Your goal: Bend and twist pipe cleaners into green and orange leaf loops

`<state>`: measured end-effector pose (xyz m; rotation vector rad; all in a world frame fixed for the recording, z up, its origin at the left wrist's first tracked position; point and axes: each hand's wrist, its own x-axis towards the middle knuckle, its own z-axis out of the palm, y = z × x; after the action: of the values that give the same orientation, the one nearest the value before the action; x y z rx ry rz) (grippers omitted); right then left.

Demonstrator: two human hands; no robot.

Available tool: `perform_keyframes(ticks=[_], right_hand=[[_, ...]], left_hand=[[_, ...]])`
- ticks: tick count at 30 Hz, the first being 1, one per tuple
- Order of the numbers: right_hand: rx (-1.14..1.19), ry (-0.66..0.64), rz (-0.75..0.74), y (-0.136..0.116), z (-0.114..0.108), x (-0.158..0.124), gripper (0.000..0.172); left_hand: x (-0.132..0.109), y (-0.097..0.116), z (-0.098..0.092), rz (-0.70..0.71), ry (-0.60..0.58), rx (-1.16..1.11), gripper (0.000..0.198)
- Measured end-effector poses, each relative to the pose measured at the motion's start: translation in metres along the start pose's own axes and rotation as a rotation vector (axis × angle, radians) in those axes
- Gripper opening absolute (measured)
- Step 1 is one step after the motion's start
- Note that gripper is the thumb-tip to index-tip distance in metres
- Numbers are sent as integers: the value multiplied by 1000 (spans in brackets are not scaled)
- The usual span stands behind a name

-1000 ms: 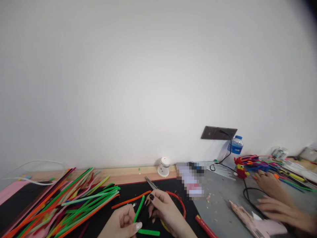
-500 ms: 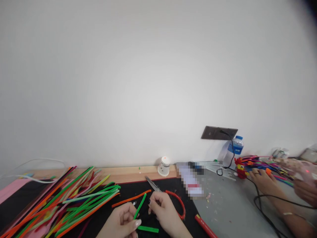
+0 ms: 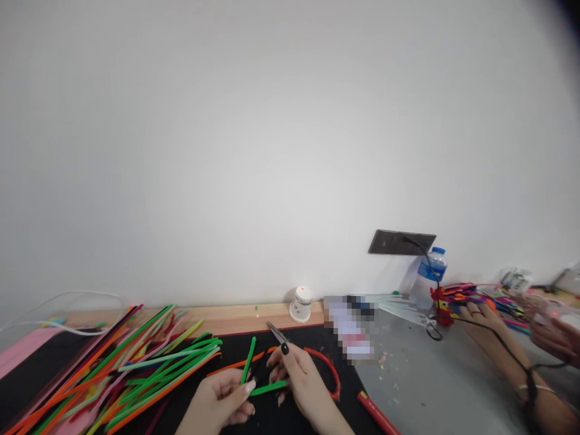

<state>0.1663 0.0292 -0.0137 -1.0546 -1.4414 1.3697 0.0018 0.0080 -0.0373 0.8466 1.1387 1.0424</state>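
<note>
The left hand has a glossy, whitish thumbnail; the right hand shows one rounded, black nail. Both wrists are bare.

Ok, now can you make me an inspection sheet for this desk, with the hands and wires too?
Surface: black mat in front, grey top at right, wood strip along the wall.
Job's things: green stem, two lengths showing; one bent piece or two, can't tell.
Clutter: stem pile at left, orange stem, scissors partly hidden by the right hand, upside-down cup, scraps on the grey.
Hands: left hand pinches the green; right hand meets one end, grip unclear.
Cables: black cable from the socket past the bottle.
Surroundings: white wall; another person's hands at right.
</note>
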Motion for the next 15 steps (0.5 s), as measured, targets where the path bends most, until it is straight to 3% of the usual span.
perform_keyframes(ticks=[6,15], right_hand=[[173,-13,36,0,9,1,30],[446,37,78,-1,13,-2,24]], left_hand=[[0,3,-1,42,61,-113,44],[-1,3,-1,-11,-38,-95,41]])
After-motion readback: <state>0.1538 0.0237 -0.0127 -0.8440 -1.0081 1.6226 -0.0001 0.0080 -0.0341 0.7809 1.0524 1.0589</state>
